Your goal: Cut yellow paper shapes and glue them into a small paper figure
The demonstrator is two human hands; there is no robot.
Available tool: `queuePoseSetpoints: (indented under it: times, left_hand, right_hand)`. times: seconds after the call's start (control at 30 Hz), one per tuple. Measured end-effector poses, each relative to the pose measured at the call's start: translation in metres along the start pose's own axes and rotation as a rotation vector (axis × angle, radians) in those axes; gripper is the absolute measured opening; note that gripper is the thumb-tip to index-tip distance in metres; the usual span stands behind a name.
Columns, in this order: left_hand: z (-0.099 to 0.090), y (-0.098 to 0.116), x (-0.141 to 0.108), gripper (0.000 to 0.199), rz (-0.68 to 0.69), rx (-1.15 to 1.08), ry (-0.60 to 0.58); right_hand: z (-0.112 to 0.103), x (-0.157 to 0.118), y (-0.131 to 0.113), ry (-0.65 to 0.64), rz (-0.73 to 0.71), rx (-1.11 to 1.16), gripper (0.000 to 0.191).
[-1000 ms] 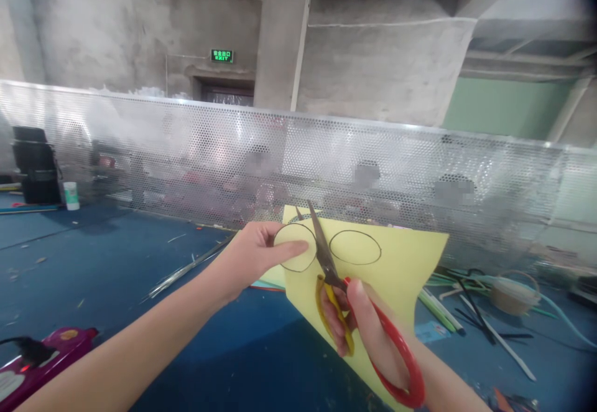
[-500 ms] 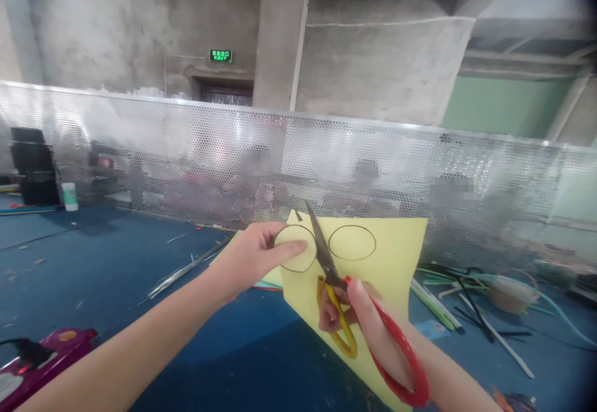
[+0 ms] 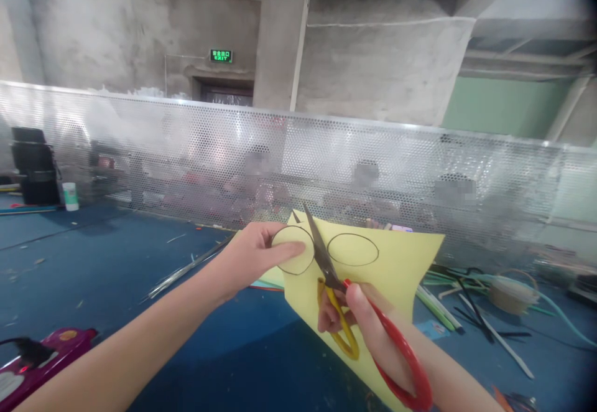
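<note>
My left hand [image 3: 256,253] pinches a yellow paper circle [image 3: 295,261] with a black outline, thumb on top. My right hand [image 3: 368,312] grips scissors [image 3: 325,262] with one red and one yellow handle; the blades point up and away, parted at the tips. Beside and behind the blades is a yellow paper sheet [image 3: 401,262] bearing a second drawn circle. The blades lie between the held circle and that drawn one. Whether the held circle is still joined to the sheet cannot be made out.
On the blue table [image 3: 153,244] are a black bag-like object [image 3: 35,166], a glue stick [image 3: 70,196], a purple power strip [image 3: 60,353], thin silvery strips [image 3: 180,269], green and white sticks [image 3: 441,309] and a small basket [image 3: 512,294]. A perforated metal screen [image 3: 186,150] stands behind.
The right part of the yellow sheet has tilted lower and spread to the right. The scissor blades and the held circle have shifted slightly left. Both hands keep their holds.
</note>
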State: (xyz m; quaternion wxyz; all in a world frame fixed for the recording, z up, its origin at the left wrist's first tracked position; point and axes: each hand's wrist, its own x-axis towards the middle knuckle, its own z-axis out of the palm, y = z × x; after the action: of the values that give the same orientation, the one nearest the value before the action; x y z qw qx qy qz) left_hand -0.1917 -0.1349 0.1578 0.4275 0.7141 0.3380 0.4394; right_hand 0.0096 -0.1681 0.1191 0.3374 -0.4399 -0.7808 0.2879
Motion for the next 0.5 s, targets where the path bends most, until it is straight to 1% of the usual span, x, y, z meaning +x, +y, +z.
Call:
queuePoseSetpoints:
  times: [0.17,0.3,0.5]
  left_hand:
    - [-0.001,0.0001,0.0001,0.02,-0.007,-0.028,-0.012]
    - [-0.0013,-0.0002,0.0006,0.02,-0.001,-0.034,-0.015]
    - [-0.0006,-0.0005,0.0007,0.022,-0.009,-0.028,-0.012]
  right_hand:
    - [-0.001,-0.0008,-0.0057,0.043,0.013,-0.005,0.064]
    - [-0.0015,0.0004,-0.0075,0.007,-0.004,-0.016,0.063]
    - [0.0019,0.002,-0.0027,0.01,-0.001,0.101,0.058]
